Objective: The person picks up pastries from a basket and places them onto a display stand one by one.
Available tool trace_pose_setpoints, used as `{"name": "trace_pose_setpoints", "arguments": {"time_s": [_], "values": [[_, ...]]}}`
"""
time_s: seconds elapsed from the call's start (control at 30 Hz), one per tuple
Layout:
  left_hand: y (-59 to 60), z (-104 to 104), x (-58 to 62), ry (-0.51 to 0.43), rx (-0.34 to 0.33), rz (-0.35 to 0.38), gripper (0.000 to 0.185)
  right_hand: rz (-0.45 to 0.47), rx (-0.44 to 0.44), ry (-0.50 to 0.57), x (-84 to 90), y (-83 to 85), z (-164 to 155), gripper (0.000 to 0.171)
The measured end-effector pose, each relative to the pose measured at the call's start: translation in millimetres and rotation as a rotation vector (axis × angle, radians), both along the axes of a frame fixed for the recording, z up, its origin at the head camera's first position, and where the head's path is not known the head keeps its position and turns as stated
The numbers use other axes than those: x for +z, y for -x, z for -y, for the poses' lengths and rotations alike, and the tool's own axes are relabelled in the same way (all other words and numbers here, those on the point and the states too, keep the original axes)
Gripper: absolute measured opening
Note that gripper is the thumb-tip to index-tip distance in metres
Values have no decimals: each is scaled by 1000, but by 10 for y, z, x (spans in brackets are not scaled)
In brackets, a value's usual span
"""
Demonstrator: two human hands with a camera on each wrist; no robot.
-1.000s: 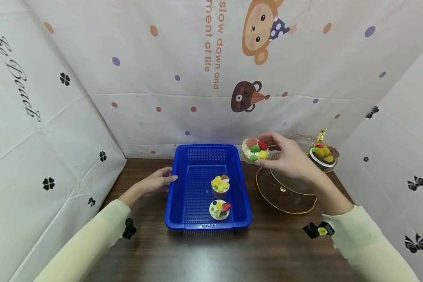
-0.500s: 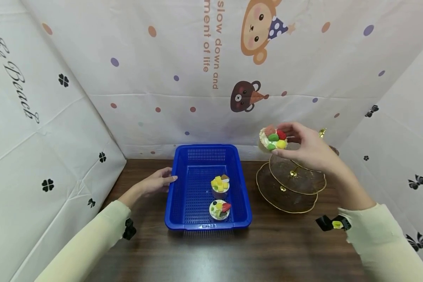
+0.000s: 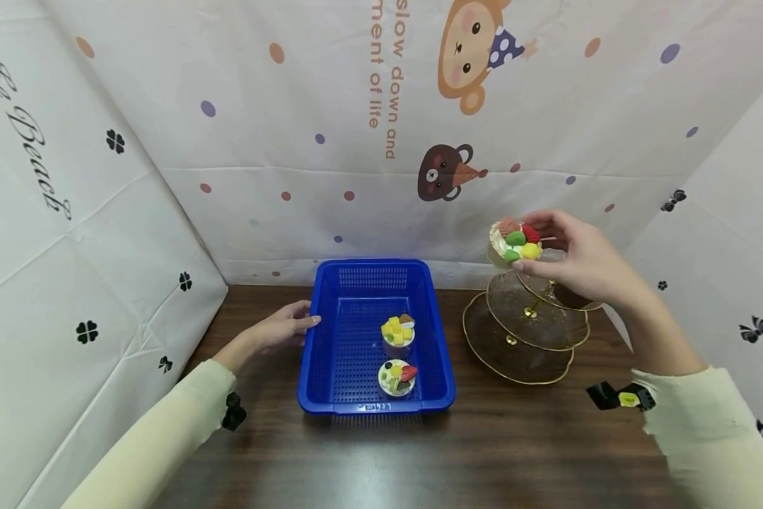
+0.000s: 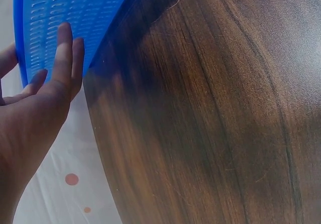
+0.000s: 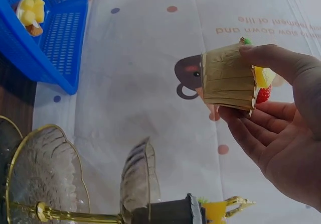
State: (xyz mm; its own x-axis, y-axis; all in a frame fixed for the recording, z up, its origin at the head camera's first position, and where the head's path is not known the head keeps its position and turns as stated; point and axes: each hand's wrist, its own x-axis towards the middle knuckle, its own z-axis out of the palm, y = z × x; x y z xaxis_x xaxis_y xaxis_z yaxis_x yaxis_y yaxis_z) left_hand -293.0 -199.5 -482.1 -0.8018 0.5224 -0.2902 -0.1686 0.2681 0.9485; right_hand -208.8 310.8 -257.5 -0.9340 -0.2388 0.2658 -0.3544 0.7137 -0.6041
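Handling: the held cupcake (image 3: 515,242) is probably a light imitation piece, fairly stiff in the body and unlikely to slip. Its fruit topping may dent or detach under pressure. Take hold by the pleated wrapper (image 5: 228,78), low on the sides.

Position: the cupcake is raised, roughly upright, toward the back right of the desk (image 3: 381,459), near the top tier of the tiered stand (image 3: 537,332).

Grip state: the right grip (image 3: 578,258) is closed to the cupcake's width, thumb opposing fingers. The left grip (image 3: 283,327) is loosely spread, its fingers nearly straight against the left edge of the basket (image 3: 446,353).

Count: four cupcakes. One is held; two, the yellow-cube cupcake (image 3: 397,334) and the white-topped cupcake (image 3: 397,377), stand in the basket, the latter nearer its front edge; one dark cupcake (image 5: 168,212) sits on the top tier. One basket. One stand, three tiers.
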Motion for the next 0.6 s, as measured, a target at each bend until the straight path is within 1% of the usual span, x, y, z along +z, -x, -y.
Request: {"name": "trace_pose_setpoints", "arguments": {"time_s": [0.33,0.6], "values": [[0,-16,19,11,8,1,56,0,-15,-33,4,-4,-67,65],[13,4,-7,14,10,7,58,-16,-17,-48,17,-2,-93,63]]}}
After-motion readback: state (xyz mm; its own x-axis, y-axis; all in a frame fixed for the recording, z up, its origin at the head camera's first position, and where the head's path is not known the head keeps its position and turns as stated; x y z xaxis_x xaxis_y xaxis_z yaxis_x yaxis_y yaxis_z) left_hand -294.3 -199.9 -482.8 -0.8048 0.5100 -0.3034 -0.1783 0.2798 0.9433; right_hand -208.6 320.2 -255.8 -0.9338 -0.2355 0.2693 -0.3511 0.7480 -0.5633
